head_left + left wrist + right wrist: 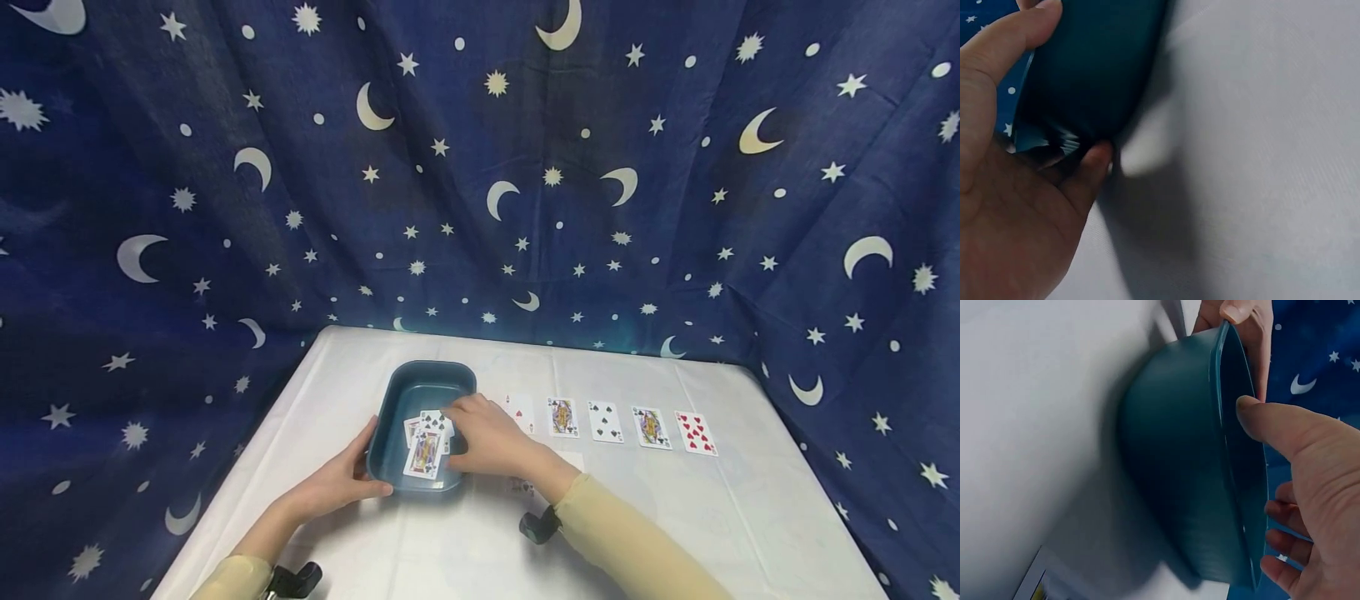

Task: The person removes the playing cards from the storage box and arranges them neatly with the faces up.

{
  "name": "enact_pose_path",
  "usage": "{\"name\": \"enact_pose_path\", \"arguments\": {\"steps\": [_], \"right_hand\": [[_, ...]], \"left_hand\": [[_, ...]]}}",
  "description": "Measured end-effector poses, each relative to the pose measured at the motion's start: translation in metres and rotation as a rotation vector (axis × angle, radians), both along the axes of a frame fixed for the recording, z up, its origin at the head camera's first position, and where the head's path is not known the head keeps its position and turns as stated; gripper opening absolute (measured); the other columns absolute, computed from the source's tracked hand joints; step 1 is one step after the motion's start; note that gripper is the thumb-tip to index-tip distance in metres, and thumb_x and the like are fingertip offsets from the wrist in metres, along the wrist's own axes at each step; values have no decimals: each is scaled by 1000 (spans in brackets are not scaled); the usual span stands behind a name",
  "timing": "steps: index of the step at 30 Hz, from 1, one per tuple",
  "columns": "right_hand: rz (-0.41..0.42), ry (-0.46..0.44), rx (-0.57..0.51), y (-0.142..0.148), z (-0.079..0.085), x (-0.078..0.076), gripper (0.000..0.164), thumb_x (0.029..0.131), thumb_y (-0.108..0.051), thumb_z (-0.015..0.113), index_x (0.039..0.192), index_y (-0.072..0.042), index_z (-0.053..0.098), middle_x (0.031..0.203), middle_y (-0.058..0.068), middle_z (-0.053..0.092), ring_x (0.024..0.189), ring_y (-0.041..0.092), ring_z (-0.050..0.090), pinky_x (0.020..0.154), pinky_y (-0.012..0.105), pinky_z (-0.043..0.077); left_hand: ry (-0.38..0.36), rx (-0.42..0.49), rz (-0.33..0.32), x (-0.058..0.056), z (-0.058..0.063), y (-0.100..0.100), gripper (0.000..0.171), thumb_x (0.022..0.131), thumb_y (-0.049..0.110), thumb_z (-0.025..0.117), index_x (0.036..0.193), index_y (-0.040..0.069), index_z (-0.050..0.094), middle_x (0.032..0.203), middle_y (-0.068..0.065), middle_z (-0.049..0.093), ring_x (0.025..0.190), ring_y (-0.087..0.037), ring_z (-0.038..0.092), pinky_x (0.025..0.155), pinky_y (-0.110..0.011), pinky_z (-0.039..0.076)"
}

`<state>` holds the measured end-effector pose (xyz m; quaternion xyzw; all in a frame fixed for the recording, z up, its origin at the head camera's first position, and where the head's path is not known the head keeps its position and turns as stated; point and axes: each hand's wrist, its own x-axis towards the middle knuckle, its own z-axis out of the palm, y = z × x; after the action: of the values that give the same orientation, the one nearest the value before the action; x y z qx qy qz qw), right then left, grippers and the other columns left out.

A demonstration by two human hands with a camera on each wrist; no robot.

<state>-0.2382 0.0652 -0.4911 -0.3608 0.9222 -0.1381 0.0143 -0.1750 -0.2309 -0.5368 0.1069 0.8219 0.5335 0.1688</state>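
Note:
A teal plastic tub (431, 371) stands on the white-covered table, with a few playing cards inside. On top lie a face card (424, 455) and a black spades card (432, 420), overlapping another card. My left hand (333, 483) grips the tub's left side, thumb at the near corner and fingers along the outer wall. Over the right rim reaches my right hand (491, 437), its fingers loosely bent above the cards. In the right wrist view, the thumb and fingers (1288, 547) are apart with no card visible between them.
Right of the tub runs a row of face-up cards: a red card (519, 412) partly behind my hand, a face card (562, 417), a spades card (604, 422), another face card (652, 427) and a hearts card (696, 432). More cards lie partly under my right forearm.

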Motion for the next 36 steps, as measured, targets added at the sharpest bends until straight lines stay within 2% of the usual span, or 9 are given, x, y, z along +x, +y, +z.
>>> {"name": "enact_pose_path", "arguments": {"steps": [10, 16, 19, 26, 36], "right_hand": [[14, 40, 131, -26, -5, -3, 83, 77, -59, 82, 140, -10, 62, 134, 2, 61, 125, 20, 51, 113, 37, 40], [-1, 80, 227, -34, -11, -5, 73, 72, -64, 83, 124, -14, 72, 118, -2, 65, 106, 15, 51, 107, 35, 43], [-15, 87, 266, -38, -13, -6, 72, 69, -67, 83, 117, -15, 74, 115, -2, 65, 103, 15, 51, 105, 36, 43], [-34, 86, 336, -44, -16, -6, 79, 67, -71, 83, 121, -14, 73, 116, -1, 64, 104, 15, 50, 100, 34, 42], [-46, 97, 363, -47, -19, -7, 90, 64, -77, 81, 126, -14, 71, 120, 0, 65, 104, 16, 51, 99, 34, 42]], "left_hand": [[-30, -24, 0, -2, 8, 5, 122, 84, 22, 86, 165, 11, -6, 165, -31, 12, 138, -46, 45, 113, -53, 39], [-33, -2, -6, -1, 9, 4, 122, 85, 21, 85, 165, 12, -6, 164, -33, 14, 136, -46, 48, 110, -51, 42], [-38, 7, -9, -1, 9, 4, 121, 85, 20, 85, 165, 14, -5, 165, -33, 13, 136, -46, 48, 109, -50, 44], [-34, 5, -10, 0, 5, 3, 120, 86, 21, 85, 166, 17, -4, 166, -30, 9, 137, -47, 46, 108, -48, 46], [-28, -22, 5, 1, 8, 2, 121, 85, 24, 86, 166, 19, -4, 168, -25, 6, 142, -48, 39, 110, -50, 44]]}}
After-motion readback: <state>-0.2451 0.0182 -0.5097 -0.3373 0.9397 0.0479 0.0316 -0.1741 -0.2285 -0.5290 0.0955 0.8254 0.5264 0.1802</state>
